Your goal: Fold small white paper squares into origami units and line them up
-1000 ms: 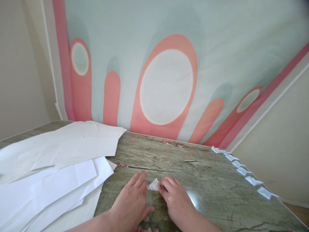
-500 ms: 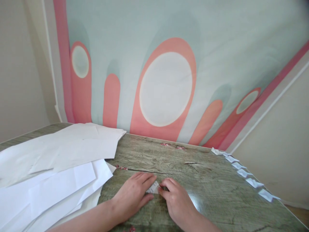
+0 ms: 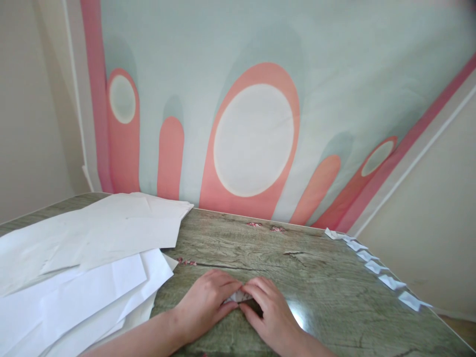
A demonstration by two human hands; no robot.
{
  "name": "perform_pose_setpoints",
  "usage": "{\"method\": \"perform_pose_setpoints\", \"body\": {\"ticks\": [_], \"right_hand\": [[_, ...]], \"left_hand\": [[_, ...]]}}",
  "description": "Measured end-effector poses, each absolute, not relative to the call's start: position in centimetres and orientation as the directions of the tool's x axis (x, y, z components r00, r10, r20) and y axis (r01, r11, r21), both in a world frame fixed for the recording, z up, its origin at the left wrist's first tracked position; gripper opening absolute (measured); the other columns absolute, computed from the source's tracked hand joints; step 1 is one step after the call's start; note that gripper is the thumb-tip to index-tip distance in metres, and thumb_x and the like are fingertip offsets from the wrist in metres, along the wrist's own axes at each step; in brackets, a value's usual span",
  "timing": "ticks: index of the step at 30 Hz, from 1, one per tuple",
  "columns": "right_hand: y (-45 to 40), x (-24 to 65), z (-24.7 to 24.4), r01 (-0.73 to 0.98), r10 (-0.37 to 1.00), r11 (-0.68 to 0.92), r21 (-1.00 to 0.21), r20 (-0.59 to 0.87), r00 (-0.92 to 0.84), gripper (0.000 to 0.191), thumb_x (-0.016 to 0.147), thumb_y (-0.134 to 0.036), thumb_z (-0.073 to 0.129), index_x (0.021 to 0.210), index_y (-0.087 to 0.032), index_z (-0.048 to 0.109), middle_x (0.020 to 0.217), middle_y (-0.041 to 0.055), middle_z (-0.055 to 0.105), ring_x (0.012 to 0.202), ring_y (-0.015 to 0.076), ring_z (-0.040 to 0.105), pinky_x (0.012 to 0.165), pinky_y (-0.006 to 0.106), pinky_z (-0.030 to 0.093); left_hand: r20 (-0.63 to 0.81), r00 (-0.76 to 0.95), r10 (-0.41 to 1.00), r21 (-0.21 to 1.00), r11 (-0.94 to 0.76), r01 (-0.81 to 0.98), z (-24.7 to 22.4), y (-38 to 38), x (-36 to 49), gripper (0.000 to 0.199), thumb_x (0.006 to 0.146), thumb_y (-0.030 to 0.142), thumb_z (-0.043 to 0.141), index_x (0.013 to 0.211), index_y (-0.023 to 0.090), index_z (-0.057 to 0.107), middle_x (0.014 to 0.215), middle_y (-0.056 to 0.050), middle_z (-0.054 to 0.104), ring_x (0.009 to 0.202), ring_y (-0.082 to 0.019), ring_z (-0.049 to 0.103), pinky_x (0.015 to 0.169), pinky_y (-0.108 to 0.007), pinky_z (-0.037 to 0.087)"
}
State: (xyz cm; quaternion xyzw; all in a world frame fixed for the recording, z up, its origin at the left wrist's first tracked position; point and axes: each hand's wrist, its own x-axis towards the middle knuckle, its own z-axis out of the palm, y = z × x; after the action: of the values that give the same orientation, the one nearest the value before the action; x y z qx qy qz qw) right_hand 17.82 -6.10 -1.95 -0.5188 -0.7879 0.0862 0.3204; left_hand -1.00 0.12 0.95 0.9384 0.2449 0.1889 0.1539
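White paper piece (image 3: 237, 297) between left hand (image 3: 206, 301) and right hand (image 3: 271, 311).

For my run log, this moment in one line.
left hand: holds folded paper; right hand: likewise; table right: folded-paper row; table left: white sheets

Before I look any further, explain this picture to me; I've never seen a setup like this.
There is no machine here: these are a person's bare left hand and right hand. The view comes from a camera worn on the person's head, looking forward and down. On the wood-patterned table, overlapping white sheets lie at the left, and a row of small folded papers runs along the right edge. Between the fingers of both hands is a small piece of paper, mostly covered, so its full shape cannot be told.
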Motion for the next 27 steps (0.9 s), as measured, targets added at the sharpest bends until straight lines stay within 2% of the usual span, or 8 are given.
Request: {"method": "perform_pose_setpoints", "body": {"ticks": [4,10,17,23,27], "right_hand": [[-6.0,17.9,-2.2,0.757,0.862,0.463,-0.461,0.433,-0.264,0.02,0.081,-0.011,0.061,0.099,-0.02,0.059,0.091,0.0037,0.061,0.086,0.0201,0.055,0.077,0.034,0.046],[-5.9,18.2,-2.7,0.746,0.847,0.482,-0.46,0.463,-0.262,0.022,0.083,-0.011,0.058,0.102,-0.021,0.058,0.093,0.0033,0.062,0.086,0.0194,0.057,0.079,0.033,0.048],[-5.8,18.1,-2.7,0.622,0.834,0.52,-0.585,0.506,-0.221,0.026,0.086,-0.009,0.05,0.108,-0.023,0.055,0.101,0.0048,0.058,0.092,0.017,0.058,0.081,0.029,0.05],[-6.0,17.5,-2.2,0.56,0.856,0.47,-0.682,0.508,-0.1,0.04,0.072,-0.001,0.056,0.105,-0.023,0.056,0.108,0.0061,0.054,0.092,0.0182,0.058,0.077,0.029,0.052],[-6.0,17.4,-2.0,0.49,0.852,0.48,-0.728,0.521,-0.061,0.03,0.075,-0.003,0.055,0.099,-0.022,0.056,0.101,0.0055,0.056,0.087,0.0167,0.059,0.072,0.026,0.052]], "left_hand": [[0.298,0.792,0.532,0.459,-0.808,0.37,0.9,0.2,-1.0,0.025,0.085,0.027,0.057,0.11,0.025,0.061,0.1,0.0,0.067,0.096,-0.018,0.058,0.09,-0.029,0.041],[0.276,0.754,0.596,0.584,-0.727,0.361,0.6,0.5,-1.2,0.027,0.081,0.022,0.06,0.108,0.027,0.064,0.108,0.001,0.066,0.101,-0.016,0.059,0.091,-0.025,0.043],[0.323,0.702,0.635,0.65,-0.688,0.323,0.1,0.5,-1.1,0.023,0.083,0.02,0.057,0.104,0.025,0.067,0.114,-0.002,0.063,0.104,-0.016,0.058,0.094,-0.026,0.044],[0.365,0.683,0.633,0.678,-0.683,0.271,0.0,0.4,-1.0,0.028,0.084,0.019,0.058,0.111,0.026,0.063,0.116,-0.003,0.062,0.105,-0.017,0.058,0.094,-0.029,0.045],[0.385,0.696,0.607,0.684,-0.693,0.226,-0.2,0.4,-1.1,0.031,0.083,0.021,0.061,0.113,0.024,0.061,0.115,-0.004,0.062,0.104,-0.017,0.058,0.093,-0.027,0.045]]}}
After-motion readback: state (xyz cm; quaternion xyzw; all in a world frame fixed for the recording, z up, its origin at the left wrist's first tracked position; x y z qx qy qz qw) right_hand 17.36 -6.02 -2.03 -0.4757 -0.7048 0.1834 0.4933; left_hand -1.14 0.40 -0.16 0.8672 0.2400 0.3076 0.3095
